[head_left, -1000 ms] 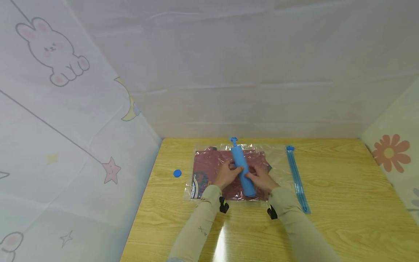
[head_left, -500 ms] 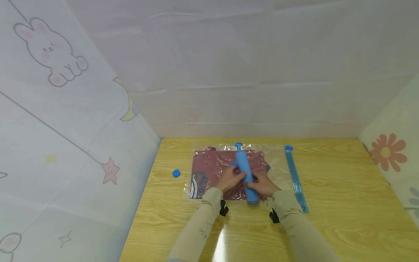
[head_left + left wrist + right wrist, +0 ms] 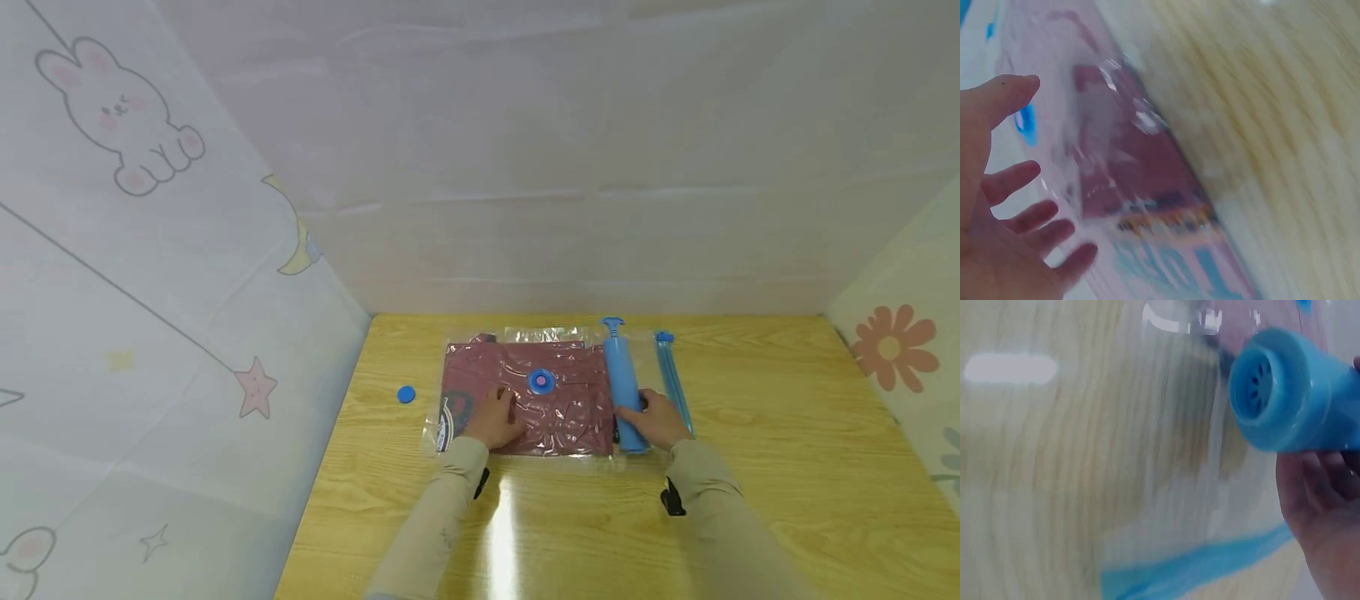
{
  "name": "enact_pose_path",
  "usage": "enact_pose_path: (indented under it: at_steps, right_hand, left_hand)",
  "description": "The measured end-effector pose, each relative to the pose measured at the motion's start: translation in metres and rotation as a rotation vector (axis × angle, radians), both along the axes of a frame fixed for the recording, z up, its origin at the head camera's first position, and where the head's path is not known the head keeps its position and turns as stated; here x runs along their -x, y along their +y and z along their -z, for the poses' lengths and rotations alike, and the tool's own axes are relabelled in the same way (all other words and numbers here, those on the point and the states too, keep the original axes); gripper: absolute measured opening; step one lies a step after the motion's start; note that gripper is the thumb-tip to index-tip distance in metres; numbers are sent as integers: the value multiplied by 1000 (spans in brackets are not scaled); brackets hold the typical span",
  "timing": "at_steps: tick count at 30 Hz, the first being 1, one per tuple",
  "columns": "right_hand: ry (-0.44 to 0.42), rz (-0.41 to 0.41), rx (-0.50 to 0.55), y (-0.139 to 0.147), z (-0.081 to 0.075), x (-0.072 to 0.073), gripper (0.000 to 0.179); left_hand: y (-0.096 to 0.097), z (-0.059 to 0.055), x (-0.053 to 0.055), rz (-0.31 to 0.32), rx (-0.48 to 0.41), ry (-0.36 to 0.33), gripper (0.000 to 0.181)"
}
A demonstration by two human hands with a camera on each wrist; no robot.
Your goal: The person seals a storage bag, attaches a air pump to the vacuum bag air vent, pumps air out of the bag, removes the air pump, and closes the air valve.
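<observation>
My right hand (image 3: 656, 421) grips a blue hand pump (image 3: 622, 383) by its barrel, over the right part of a clear vacuum storage bag (image 3: 648, 354). The pump's T-shaped handle points to the back. Its round slotted end (image 3: 1260, 390) shows in the right wrist view. My left hand (image 3: 493, 419), fingers spread and holding nothing, is over the bag's left half. Inside the bag lies a folded dark red garment (image 3: 562, 421) with a print. A round blue valve (image 3: 541, 382) with a pink centre sits uncovered in the bag's middle.
A round blue cap (image 3: 406, 394) lies on the wooden table (image 3: 375, 483) left of the bag. The bag's blue zip strip with slider (image 3: 664, 337) runs along its right side. Patterned walls (image 3: 585, 250) stand behind and at both sides.
The pump, held by both hands over the valve before, has moved right in my right hand. My left hand has let go of it and shifted left. The valve now shows fully.
</observation>
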State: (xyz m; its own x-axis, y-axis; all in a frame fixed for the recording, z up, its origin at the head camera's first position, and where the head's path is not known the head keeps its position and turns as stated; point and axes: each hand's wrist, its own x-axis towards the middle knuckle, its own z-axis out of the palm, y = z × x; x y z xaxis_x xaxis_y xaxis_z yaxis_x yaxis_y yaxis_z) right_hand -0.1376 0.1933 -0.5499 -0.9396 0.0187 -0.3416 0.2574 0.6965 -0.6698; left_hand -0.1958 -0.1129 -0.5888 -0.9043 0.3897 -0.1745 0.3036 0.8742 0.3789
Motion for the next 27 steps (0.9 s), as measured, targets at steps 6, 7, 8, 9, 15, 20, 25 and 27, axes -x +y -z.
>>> enact_pose_path:
  at_steps: [6,7,8,9,15,20,25,27]
  right_hand:
    - [-38,89,-93,47,-4,-16,85]
    - [-41,106,-100,53,-5,-19,84]
    - [-52,126,-102,60,-4,-22,84]
    - [-60,144,-106,66,-3,-25,84]
    - [-110,225,-134,92,5,-39,86]
    - [-113,263,-178,103,10,-47,85]
    - [-106,301,-211,112,16,-52,81]
    - [-101,310,-219,115,18,-54,79]
  left_hand:
    - [-20,4,-4,-59,97,-40,82]
    - [-22,4,-5,-75,102,-57,84]
    - [-24,4,-6,-93,103,-70,85]
    - [-25,4,-7,-114,108,-80,86]
    - [-30,1,-11,-206,102,-113,89]
    - [-31,-2,-11,-210,81,-135,88]
    - [-31,-2,-11,-211,68,-152,86]
    - [-31,-2,-11,-213,62,-157,86]
